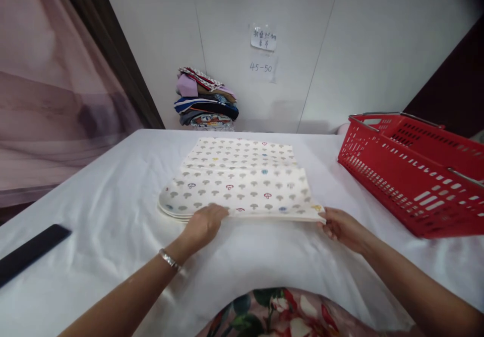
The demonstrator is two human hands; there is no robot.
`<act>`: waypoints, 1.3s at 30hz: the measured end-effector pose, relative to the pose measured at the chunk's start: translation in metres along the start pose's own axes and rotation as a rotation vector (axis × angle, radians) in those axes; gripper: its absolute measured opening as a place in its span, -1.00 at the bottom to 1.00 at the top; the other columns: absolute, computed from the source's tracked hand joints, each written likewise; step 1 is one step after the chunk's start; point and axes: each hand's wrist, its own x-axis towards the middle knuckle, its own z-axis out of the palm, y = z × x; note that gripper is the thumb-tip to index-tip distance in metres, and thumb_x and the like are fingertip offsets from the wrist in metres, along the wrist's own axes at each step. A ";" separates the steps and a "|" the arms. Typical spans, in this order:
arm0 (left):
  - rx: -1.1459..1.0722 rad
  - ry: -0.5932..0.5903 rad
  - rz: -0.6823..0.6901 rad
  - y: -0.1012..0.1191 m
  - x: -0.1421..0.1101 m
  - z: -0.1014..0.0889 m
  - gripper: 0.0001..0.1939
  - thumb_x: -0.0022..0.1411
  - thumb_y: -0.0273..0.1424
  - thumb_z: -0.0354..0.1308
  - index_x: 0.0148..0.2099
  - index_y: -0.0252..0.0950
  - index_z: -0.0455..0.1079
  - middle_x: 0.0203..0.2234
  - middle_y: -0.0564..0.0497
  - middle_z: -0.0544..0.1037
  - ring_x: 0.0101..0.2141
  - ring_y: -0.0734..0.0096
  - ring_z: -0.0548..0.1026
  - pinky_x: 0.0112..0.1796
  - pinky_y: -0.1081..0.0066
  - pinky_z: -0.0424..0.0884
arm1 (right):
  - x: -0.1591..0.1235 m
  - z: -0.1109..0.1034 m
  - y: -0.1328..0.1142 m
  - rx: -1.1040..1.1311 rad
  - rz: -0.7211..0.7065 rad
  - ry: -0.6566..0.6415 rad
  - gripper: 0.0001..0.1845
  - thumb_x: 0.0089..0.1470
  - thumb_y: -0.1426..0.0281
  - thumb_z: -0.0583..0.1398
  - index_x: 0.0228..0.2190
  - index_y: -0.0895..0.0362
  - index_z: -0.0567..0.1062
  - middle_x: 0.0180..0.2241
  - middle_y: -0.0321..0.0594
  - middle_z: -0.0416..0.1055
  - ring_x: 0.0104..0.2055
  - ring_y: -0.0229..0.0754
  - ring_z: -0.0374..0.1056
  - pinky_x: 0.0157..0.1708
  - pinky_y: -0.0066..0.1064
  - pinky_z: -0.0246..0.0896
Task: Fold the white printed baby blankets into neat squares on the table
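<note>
White sheet spreads beneath the cloth left of the basket, where our right hand pinches the cloth's basket-side corner, our left hand touches its edge, grip unclear, and we should keep the layers taut.

The folded cloth is cream with rows of grey-brown mushrooms dotted by red, blue and yellow ones, the tablecloth white, the shopping basket red.
</note>
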 end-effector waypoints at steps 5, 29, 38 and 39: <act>-0.025 0.006 -0.014 0.014 -0.016 0.001 -0.70 0.18 -0.60 -0.13 -0.20 -0.31 0.41 -0.34 -0.07 0.54 -0.31 0.33 0.49 -0.26 0.31 0.44 | -0.017 -0.002 0.032 -0.019 0.057 0.004 -0.75 -0.03 0.25 0.23 -0.38 0.18 0.39 -0.55 -0.32 0.40 -0.70 -0.46 0.17 -0.77 -0.66 -0.05; -0.142 0.107 -0.151 0.010 -0.035 0.012 -0.49 0.07 -0.52 -0.17 -0.18 0.12 0.49 -0.34 0.13 0.59 -0.33 0.27 0.52 -0.34 0.26 0.54 | 0.106 0.065 -0.019 -1.425 -0.616 -0.166 -0.34 0.18 0.04 -0.04 0.21 0.10 0.12 0.32 -0.12 -0.21 0.34 0.00 -0.35 0.26 -0.09 -0.39; -0.279 0.189 -0.224 0.010 -0.038 0.026 -0.60 0.09 -0.56 -0.15 -0.28 -0.04 0.44 -0.38 0.10 0.57 -0.34 0.32 0.51 -0.31 0.31 0.51 | 0.179 0.061 -0.057 -1.528 -0.517 -0.009 -0.29 0.21 -0.01 -0.24 0.25 0.09 0.00 0.33 -0.17 -0.31 0.35 -0.08 -0.46 0.25 -0.14 -0.52; -0.285 0.188 -0.229 0.010 -0.039 0.027 -0.61 0.12 -0.57 -0.16 -0.28 -0.06 0.43 -0.38 0.09 0.57 -0.33 0.34 0.51 -0.29 0.33 0.50 | 0.191 0.065 -0.062 -1.535 -0.513 0.009 -0.30 0.21 0.00 -0.23 0.25 0.10 0.00 0.33 -0.16 -0.31 0.35 -0.08 -0.46 0.25 -0.13 -0.52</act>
